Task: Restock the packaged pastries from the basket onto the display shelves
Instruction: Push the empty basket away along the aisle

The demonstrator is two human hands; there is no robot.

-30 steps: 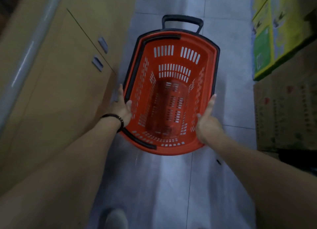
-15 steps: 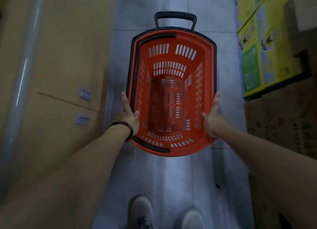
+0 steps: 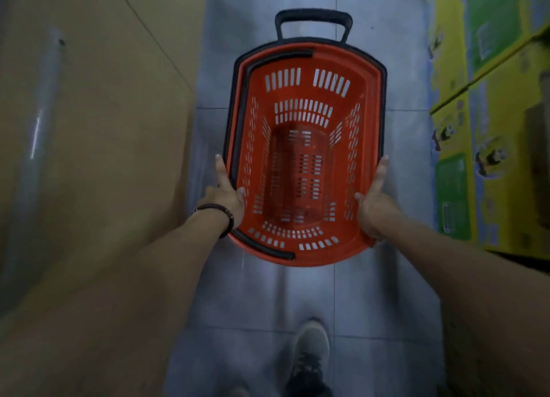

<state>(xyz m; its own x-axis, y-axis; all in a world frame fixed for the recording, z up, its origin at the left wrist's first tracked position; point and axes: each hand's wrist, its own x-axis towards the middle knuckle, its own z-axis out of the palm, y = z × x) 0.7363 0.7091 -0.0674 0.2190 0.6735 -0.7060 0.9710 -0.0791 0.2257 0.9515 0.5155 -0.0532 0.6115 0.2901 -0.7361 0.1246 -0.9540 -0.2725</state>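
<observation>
basket (image 3: 303, 111) between left hand (image 3: 227, 194), right hand (image 3: 375, 207) | cabinet (image 3: 104, 129) left | boxes (image 3: 491, 129) right

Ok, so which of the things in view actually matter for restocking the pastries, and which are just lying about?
Part of the job:
- red basket, no pastries visible inside
- left hand and right hand, holding its sides

Just lying about:
- yellow-green cartons
- brown cabinet front
- tiled floor
- shoe
</observation>
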